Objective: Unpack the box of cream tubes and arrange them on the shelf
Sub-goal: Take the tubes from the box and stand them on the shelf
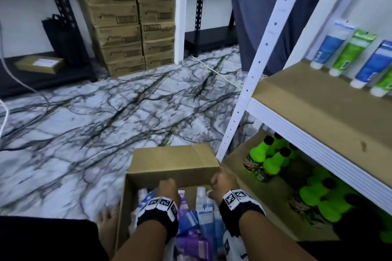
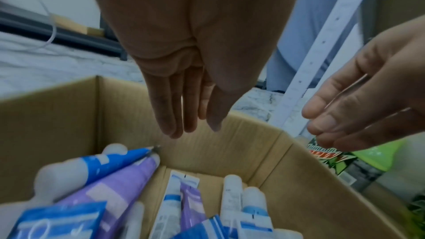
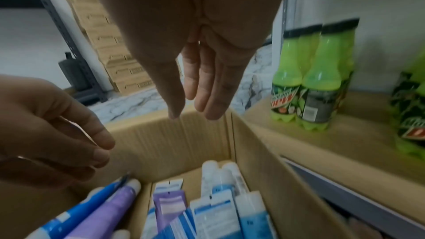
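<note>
An open cardboard box (image 1: 174, 161) stands on the floor in front of me, holding several blue, purple and white cream tubes (image 1: 201, 214). My left hand (image 1: 167, 189) hovers over the tubes near the far wall, fingers straight (image 2: 190, 130) and holding nothing. Below it a blue tube (image 2: 110, 163) lies on a purple tube (image 2: 119, 188). My right hand (image 1: 222, 182) is at the box's far right corner, fingers extended (image 3: 195, 114) and empty. The wooden shelf (image 1: 318, 99) to the right carries blue (image 1: 331, 48) and green tubes (image 1: 352, 53) standing on their caps.
Green soda bottles (image 1: 273, 159) crowd the lower shelf right beside the box. The shelf's white upright post (image 1: 254, 74) rises just past the box. Stacked cartons (image 1: 127, 17) and a black rack (image 1: 63, 6) stand across the marble floor. A white cable (image 1: 216, 73) lies there.
</note>
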`<action>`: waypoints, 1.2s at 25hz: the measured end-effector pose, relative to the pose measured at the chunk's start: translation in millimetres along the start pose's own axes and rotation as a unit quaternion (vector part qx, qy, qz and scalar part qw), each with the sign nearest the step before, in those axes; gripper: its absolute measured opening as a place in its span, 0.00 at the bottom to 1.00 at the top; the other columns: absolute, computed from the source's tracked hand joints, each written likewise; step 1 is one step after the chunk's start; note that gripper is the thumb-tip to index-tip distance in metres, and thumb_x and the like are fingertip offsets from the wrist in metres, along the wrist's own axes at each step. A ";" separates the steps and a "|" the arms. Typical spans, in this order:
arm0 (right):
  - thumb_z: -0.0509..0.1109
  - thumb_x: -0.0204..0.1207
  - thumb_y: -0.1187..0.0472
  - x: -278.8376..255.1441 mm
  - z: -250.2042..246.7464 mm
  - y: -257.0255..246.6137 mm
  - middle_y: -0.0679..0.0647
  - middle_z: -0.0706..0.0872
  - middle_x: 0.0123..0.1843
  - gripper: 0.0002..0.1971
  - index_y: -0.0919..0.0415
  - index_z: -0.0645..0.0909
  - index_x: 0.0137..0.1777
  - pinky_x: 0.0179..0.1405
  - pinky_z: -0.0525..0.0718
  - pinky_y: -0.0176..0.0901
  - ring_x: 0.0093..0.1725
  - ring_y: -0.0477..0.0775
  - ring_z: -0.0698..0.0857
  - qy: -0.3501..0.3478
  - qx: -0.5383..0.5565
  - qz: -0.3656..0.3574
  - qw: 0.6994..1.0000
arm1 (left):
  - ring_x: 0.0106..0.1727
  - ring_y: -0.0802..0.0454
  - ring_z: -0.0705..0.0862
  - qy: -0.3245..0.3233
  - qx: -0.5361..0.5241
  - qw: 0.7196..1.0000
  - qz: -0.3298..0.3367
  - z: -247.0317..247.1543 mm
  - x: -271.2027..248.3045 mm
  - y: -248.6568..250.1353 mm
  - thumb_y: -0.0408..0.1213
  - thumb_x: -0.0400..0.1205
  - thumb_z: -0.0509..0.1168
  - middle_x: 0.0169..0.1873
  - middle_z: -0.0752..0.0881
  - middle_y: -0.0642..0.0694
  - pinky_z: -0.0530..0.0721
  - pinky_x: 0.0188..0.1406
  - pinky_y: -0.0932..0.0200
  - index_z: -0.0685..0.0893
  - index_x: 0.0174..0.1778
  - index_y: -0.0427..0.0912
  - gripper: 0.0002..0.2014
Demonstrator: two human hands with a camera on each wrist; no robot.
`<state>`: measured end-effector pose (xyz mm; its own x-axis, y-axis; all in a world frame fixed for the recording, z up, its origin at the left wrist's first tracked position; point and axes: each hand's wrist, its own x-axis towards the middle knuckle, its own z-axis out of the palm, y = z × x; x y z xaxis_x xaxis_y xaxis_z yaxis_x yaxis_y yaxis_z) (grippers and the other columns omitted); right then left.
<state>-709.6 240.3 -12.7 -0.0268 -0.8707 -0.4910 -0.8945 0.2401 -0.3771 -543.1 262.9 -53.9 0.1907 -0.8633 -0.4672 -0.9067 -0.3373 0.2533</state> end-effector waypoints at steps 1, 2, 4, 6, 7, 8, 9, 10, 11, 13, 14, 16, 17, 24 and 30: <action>0.73 0.73 0.64 14.4 12.1 3.7 0.60 0.85 0.61 0.07 0.57 0.81 0.49 0.56 0.80 0.38 0.60 0.57 0.84 -0.014 -0.019 0.000 1.000 | 0.65 0.40 0.83 -0.006 0.006 1.000 -0.014 10.1 9.3 -2.7 0.37 0.81 0.64 0.62 0.83 0.37 0.80 0.61 0.53 0.79 0.62 0.37 0.14; 0.73 0.73 0.63 23.6 19.3 6.4 0.60 0.87 0.60 0.06 0.58 0.83 0.49 0.56 0.81 0.39 0.60 0.58 0.85 -0.018 -0.031 0.002 0.999 | 0.64 0.41 0.83 -0.013 0.004 1.000 -0.023 16.1 15.2 -2.7 0.37 0.81 0.64 0.61 0.84 0.37 0.80 0.61 0.54 0.80 0.61 0.37 0.14; 0.74 0.73 0.62 48.8 37.7 11.8 0.61 0.89 0.56 0.07 0.62 0.86 0.49 0.53 0.85 0.41 0.56 0.59 0.87 -0.023 -0.041 0.007 0.999 | 0.61 0.42 0.85 -0.036 0.009 0.999 -0.036 31.9 34.8 -3.6 0.36 0.80 0.64 0.57 0.87 0.38 0.82 0.58 0.55 0.84 0.57 0.36 0.12; 0.74 0.73 0.62 71.1 53.0 16.0 0.60 0.90 0.54 0.08 0.63 0.87 0.50 0.51 0.87 0.41 0.53 0.59 0.89 -0.029 -0.053 0.017 0.998 | 0.59 0.43 0.86 -0.051 0.005 0.997 -0.057 46.2 52.0 -3.8 0.36 0.79 0.62 0.55 0.88 0.39 0.83 0.55 0.56 0.86 0.54 0.36 0.12; 0.74 0.73 0.62 80.9 59.1 17.4 0.60 0.90 0.54 0.09 0.62 0.87 0.51 0.51 0.87 0.41 0.53 0.59 0.89 -0.033 -0.061 0.017 0.997 | 0.59 0.43 0.86 -0.052 0.009 0.997 -0.062 52.8 59.3 -4.7 0.36 0.79 0.61 0.57 0.87 0.38 0.82 0.55 0.55 0.86 0.55 0.36 0.13; 0.73 0.74 0.61 89.5 65.3 18.2 0.60 0.89 0.55 0.09 0.62 0.87 0.53 0.51 0.87 0.42 0.54 0.59 0.89 -0.040 -0.068 0.018 0.997 | 0.60 0.42 0.85 -0.056 0.008 0.996 -0.072 60.9 67.1 -6.3 0.35 0.79 0.60 0.58 0.86 0.38 0.81 0.57 0.55 0.86 0.56 0.37 0.14; 0.73 0.75 0.61 97.0 71.0 19.2 0.60 0.89 0.56 0.10 0.63 0.87 0.54 0.51 0.87 0.42 0.55 0.59 0.88 -0.045 -0.073 0.019 0.996 | 0.62 0.43 0.84 -0.062 0.008 0.994 -0.087 66.5 73.7 -7.4 0.35 0.80 0.60 0.59 0.85 0.38 0.80 0.59 0.56 0.86 0.56 0.37 0.14; 0.71 0.76 0.60 102.4 75.5 19.8 0.60 0.88 0.57 0.10 0.63 0.86 0.56 0.50 0.87 0.42 0.55 0.59 0.88 -0.051 -0.072 0.019 0.996 | 0.62 0.43 0.84 -0.064 0.012 0.993 -0.097 69.2 77.5 -8.3 0.35 0.81 0.60 0.59 0.85 0.38 0.79 0.60 0.57 0.86 0.56 0.38 0.13; 0.70 0.78 0.59 109.8 81.8 21.7 0.60 0.88 0.57 0.11 0.62 0.85 0.57 0.50 0.88 0.43 0.55 0.59 0.88 -0.056 -0.075 0.018 0.995 | 0.62 0.44 0.84 -0.066 0.015 0.993 -0.101 73.1 83.9 -9.0 0.35 0.82 0.60 0.59 0.85 0.39 0.79 0.59 0.58 0.86 0.56 0.38 0.13; 0.67 0.80 0.58 120.6 93.2 23.4 0.61 0.87 0.58 0.13 0.63 0.84 0.59 0.49 0.87 0.45 0.56 0.61 0.87 -0.057 -0.080 0.016 0.995 | 0.60 0.44 0.86 -0.076 0.007 0.991 -0.107 78.1 95.7 -9.5 0.34 0.82 0.59 0.56 0.87 0.39 0.82 0.54 0.57 0.87 0.53 0.36 0.12; 0.64 0.81 0.57 125.4 99.1 24.0 0.62 0.86 0.58 0.14 0.64 0.84 0.59 0.49 0.86 0.46 0.56 0.62 0.87 -0.052 -0.077 0.019 0.995 | 0.58 0.43 0.87 -0.083 -0.005 0.990 -0.110 80.3 101.4 -9.7 0.34 0.82 0.60 0.55 0.88 0.38 0.83 0.52 0.56 0.87 0.51 0.35 0.12; 0.60 0.82 0.55 135.8 111.8 24.4 0.64 0.85 0.62 0.18 0.66 0.82 0.62 0.55 0.84 0.50 0.59 0.65 0.85 -0.053 -0.074 0.020 0.996 | 0.54 0.40 0.88 -0.089 -0.043 0.987 -0.127 83.7 110.7 -9.0 0.35 0.80 0.63 0.51 0.89 0.35 0.85 0.47 0.54 0.88 0.47 0.34 0.10; 0.58 0.83 0.55 140.0 116.2 24.1 0.64 0.83 0.65 0.20 0.66 0.81 0.66 0.60 0.82 0.51 0.63 0.65 0.83 -0.064 -0.080 0.025 0.994 | 0.52 0.39 0.88 -0.079 -0.056 0.987 -0.127 86.0 114.9 -8.8 0.35 0.78 0.65 0.49 0.89 0.35 0.85 0.46 0.54 0.88 0.46 0.34 0.10; 0.76 0.72 0.55 143.6 122.3 26.4 0.61 0.85 0.62 0.21 0.62 0.83 0.63 0.58 0.84 0.48 0.60 0.61 0.85 -0.105 -0.109 0.040 0.988 | 0.46 0.42 0.88 -0.039 -0.093 0.987 -0.123 97.0 121.2 -16.1 0.42 0.76 0.70 0.45 0.89 0.37 0.78 0.36 0.59 0.86 0.40 0.37 0.10; 0.83 0.64 0.63 127.9 98.7 19.7 0.54 0.86 0.58 0.22 0.59 0.84 0.58 0.56 0.84 0.42 0.59 0.55 0.85 -0.088 -0.021 0.006 0.996 | 0.49 0.44 0.88 -0.016 -0.114 0.989 -0.095 85.8 108.5 -21.7 0.46 0.77 0.71 0.47 0.90 0.41 0.74 0.38 0.61 0.88 0.49 0.40 0.13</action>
<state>-686.7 176.0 -160.4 0.0379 -0.7779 -0.6272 -0.9126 0.2287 -0.3388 -535.0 208.7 -182.8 0.3332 -0.7651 -0.5510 -0.7466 -0.5710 0.3413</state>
